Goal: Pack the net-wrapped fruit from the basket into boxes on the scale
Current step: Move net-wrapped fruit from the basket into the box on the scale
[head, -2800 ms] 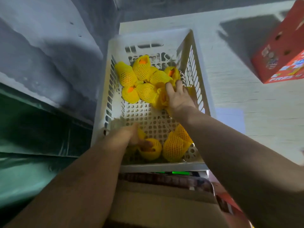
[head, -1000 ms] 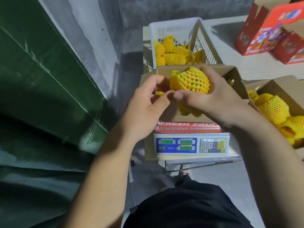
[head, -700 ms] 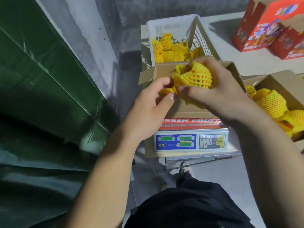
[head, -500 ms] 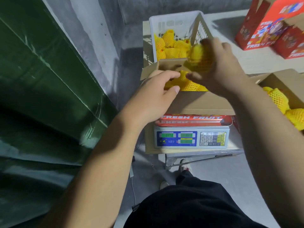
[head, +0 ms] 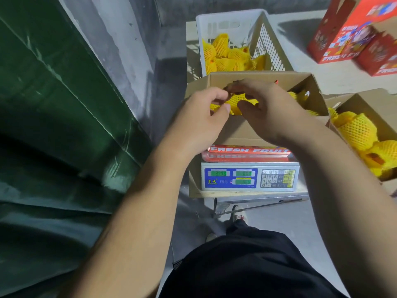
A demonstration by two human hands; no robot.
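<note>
An open cardboard box [head: 260, 79] stands on the scale [head: 249, 177], with yellow net-wrapped fruit [head: 240, 100] inside it. Both my hands are low in the box's near left part. My right hand [head: 270, 110] arches over one fruit, with its fingers and thumb curled round it. Beside it, my left hand [head: 202, 117] pinches yellow net between thumb and curled fingers. The hands hide most of the box's contents. Behind the box, the white basket [head: 227, 20] holds several more wrapped fruit [head: 227, 58].
A second open cardboard box [head: 369, 102] with wrapped fruit [head: 358, 132] sits to the right of the scale. Red printed fruit boxes [head: 348, 35] stand on the table at the back right. A green tarp [head: 53, 104] and a grey wall lie to the left.
Both hands took fruit from the basket and brought it over the box. In the last half second my right hand lowered its fruit from above the far rim down into the box.
</note>
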